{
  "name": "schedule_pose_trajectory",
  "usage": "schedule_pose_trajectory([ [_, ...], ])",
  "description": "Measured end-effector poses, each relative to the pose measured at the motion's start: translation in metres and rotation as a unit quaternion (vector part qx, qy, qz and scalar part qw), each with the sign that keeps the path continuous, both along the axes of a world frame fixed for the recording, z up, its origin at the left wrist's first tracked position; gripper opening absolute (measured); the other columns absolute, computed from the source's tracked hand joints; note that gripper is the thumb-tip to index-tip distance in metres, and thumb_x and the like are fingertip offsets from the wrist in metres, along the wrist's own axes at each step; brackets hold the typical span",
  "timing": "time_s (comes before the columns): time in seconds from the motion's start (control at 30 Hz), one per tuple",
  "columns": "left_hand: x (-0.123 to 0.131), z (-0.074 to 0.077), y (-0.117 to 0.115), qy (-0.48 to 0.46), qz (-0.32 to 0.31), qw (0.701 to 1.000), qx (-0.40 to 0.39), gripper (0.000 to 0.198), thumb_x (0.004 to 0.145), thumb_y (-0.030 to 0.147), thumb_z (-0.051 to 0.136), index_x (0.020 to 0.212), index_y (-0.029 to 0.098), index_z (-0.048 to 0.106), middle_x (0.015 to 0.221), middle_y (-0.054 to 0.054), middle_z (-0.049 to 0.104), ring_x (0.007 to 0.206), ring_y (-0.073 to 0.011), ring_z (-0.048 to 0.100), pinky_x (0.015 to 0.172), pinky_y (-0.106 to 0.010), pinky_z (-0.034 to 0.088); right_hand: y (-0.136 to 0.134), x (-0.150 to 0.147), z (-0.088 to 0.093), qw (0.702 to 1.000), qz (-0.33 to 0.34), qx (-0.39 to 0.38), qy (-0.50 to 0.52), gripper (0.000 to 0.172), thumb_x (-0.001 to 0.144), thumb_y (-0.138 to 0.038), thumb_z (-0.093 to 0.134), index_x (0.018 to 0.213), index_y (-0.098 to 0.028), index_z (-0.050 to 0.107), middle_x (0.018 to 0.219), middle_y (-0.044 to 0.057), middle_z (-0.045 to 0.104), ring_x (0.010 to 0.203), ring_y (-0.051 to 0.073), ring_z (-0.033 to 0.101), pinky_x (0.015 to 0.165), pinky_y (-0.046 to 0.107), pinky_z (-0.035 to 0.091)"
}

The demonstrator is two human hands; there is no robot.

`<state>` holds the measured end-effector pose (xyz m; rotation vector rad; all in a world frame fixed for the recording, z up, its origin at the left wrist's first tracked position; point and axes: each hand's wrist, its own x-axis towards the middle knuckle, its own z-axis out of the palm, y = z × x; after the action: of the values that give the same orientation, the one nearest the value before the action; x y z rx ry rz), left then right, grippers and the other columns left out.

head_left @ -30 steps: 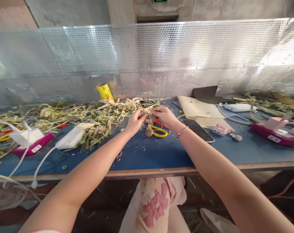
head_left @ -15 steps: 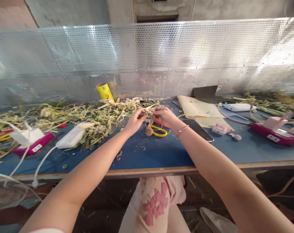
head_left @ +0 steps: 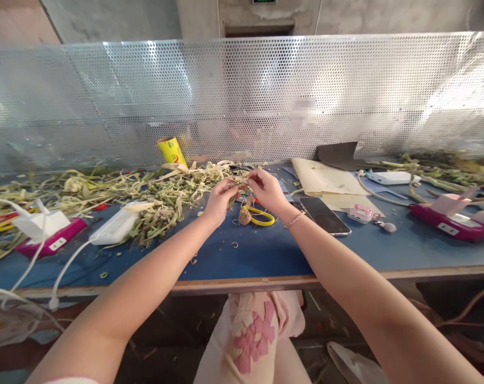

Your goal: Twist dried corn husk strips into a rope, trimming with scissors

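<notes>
My left hand [head_left: 221, 202] and my right hand [head_left: 267, 193] meet above the middle of the blue table. Both have their fingers pinched on a pale green, dried-looking plant piece [head_left: 241, 182], its detail partly hidden by the fingertips. Just below them on the table lie a brown round lump [head_left: 244, 215] and a yellow loop [head_left: 263, 222] that looks like a scissors handle. To the left of my left hand spreads a heap of dry leaves and stalks [head_left: 166, 200]. A black phone [head_left: 325, 216] rests beside my right wrist.
Behind the table stands a perforated metal screen [head_left: 242, 96]. A yellow tube [head_left: 172, 151] leans near it. White chargers [head_left: 118, 224] and magenta power strips [head_left: 52, 237] with cables sit at left and right. Beige paper [head_left: 325, 178] and a pink case [head_left: 361, 213] lie on the right.
My right hand has tipped upward and its fingers have curled more above the plant piece. My left hand has turned slightly and sits a little lower. More of the phone shows.
</notes>
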<state>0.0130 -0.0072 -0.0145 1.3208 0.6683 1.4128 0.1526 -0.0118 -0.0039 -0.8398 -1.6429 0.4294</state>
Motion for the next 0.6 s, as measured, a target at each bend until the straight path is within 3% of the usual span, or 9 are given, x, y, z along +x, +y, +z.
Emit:
schedule_pose_trajectory([
  [0.27, -0.0017, 0.0052, -0.0031, -0.027, -0.001, 0.999, -0.031, 0.024, 0.058, 0.017, 0.065, 0.080, 0.019, 0.057, 0.068, 0.004, 0.058, 0.057, -0.0070, 0.051, 0.061, -0.024, 0.042, 0.0013, -0.0048, -0.0018, 0.998, -0.014, -0.061, -0.027, 0.019, 0.071, -0.036, 0.053, 0.069, -0.019, 0.045, 0.060, -0.003, 0.047, 0.057, 0.010, 0.042, 0.057, 0.026, 0.035],
  [0.6, -0.0036, 0.0030, 0.0024, 0.021, 0.007, 1.000, 0.002, 0.024, 0.059, 0.020, 0.064, 0.081, 0.020, 0.055, 0.076, 0.003, 0.057, 0.058, -0.0064, 0.050, 0.060, -0.024, 0.043, 0.0047, -0.0072, -0.0064, 0.969, 0.125, -0.169, 0.126, 0.031, 0.064, -0.045, 0.063, 0.070, -0.019, 0.047, 0.058, -0.005, 0.045, 0.053, 0.007, 0.040, 0.053, 0.024, 0.033],
])
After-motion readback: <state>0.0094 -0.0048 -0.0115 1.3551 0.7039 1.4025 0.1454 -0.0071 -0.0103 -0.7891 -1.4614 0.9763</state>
